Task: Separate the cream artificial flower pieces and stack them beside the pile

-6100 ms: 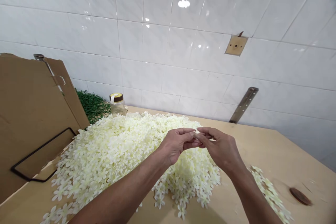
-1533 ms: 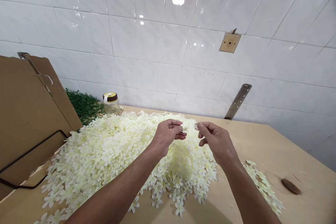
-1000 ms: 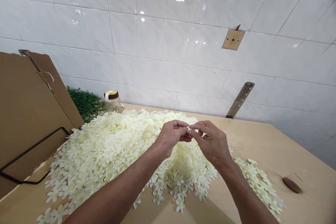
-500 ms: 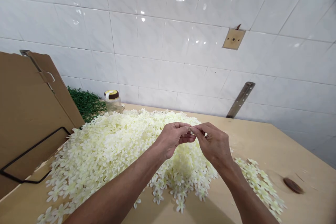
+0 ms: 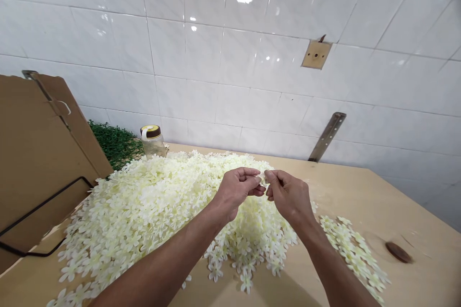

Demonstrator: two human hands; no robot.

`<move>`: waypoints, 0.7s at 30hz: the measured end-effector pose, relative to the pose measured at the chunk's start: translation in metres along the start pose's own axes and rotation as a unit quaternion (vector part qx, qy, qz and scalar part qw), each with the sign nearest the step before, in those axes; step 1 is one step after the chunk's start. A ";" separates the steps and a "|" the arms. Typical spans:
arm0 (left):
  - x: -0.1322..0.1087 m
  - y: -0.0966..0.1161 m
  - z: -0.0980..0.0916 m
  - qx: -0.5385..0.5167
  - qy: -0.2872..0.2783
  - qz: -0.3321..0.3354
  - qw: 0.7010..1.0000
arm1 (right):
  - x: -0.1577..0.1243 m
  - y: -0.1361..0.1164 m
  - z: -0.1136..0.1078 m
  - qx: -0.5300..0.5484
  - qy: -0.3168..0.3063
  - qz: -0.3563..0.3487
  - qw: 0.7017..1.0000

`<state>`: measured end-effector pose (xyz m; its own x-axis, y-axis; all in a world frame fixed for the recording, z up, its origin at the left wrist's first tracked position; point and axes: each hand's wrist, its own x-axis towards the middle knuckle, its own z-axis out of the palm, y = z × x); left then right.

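Both hands have drawn together since a second and a half ago, when a clear gap lay between them; over the last half second they have hardly shifted. Now the left hand [image 5: 236, 188] and the right hand [image 5: 288, 195] meet fingertip to fingertip above the bench [image 5: 363, 201], and between them sits a small flower [image 5: 262, 178], cream-white, mostly hidden by the fingers. Each grip is pressed together on it: the left thumb and forefinger pinch it from one side, the right thumb and forefinger from the other. How firmly either one holds cannot be told.

Right under the hands lies a big heap [image 5: 154, 201] of the same cream flowers, spreading toward the near left edge. A loose strip of flowers [image 5: 355, 256] lies apart from it, to the right of the right forearm. Near that strip a dark knot [image 5: 398, 252] marks the wood.

At the far side of the heap stands a jar [image 5: 153, 140] with a brown lid, just beside a green mat [image 5: 115, 143]. A cardboard sheet [image 5: 36, 153] leans at the left, with a black wire frame [image 5: 43, 220] against it. A metal bracket [image 5: 327, 136] slants on the tiled wall [image 5: 216, 57]
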<state>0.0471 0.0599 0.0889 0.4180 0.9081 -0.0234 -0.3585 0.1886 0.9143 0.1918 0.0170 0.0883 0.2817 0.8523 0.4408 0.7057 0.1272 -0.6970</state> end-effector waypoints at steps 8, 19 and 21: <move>-0.001 0.014 -0.005 0.020 0.031 0.023 0.999 | 0.009 0.000 -0.006 0.288 -0.052 0.150 0.944; 0.003 0.014 -0.010 0.034 0.030 0.037 0.998 | 0.006 0.001 -0.002 0.153 -0.039 0.067 0.985; 0.002 0.013 -0.009 0.042 0.021 0.033 0.998 | 0.003 0.000 0.000 0.111 -0.014 0.027 0.993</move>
<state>0.0361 0.0677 0.0967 0.3595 0.9329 0.0224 -0.3117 0.0974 0.9452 0.1924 0.0198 0.0899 0.2951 0.8745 0.3850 0.5275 0.1868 -0.8288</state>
